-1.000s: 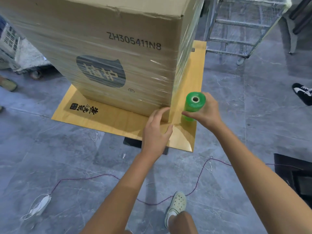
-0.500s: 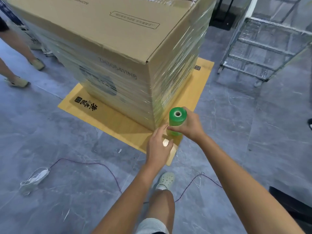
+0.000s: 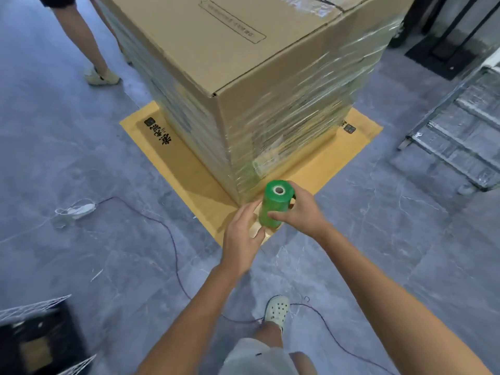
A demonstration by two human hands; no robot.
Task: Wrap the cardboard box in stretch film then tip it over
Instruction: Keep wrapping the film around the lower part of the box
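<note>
We now look down on the cardboard box [image 3: 243, 77] from higher up than a second ago, when we were low and faced its printed side; its bare top now fills much of the view. It stands upright on a flat cardboard sheet [image 3: 173, 169] on the floor [image 3: 67, 163], and its visible sides are banded in glossy film from near the top edge to the base. Our right hand [image 3: 300, 215] grips the green stretch film roll [image 3: 274, 209], fingers and thumb curled round it, holding it upright just beside the box's near bottom corner. Our left hand [image 3: 240, 239], which a second ago lay flat against that corner, has come away from the box and now reaches open, fingers fairly straight, to the side of the roll; whether it touches the film tail we cannot tell. We judge the side wrapping close to done: the next need is probably to part the film from the roll before tipping. A second person's legs [image 3: 81, 36] stand beyond the box.
</note>
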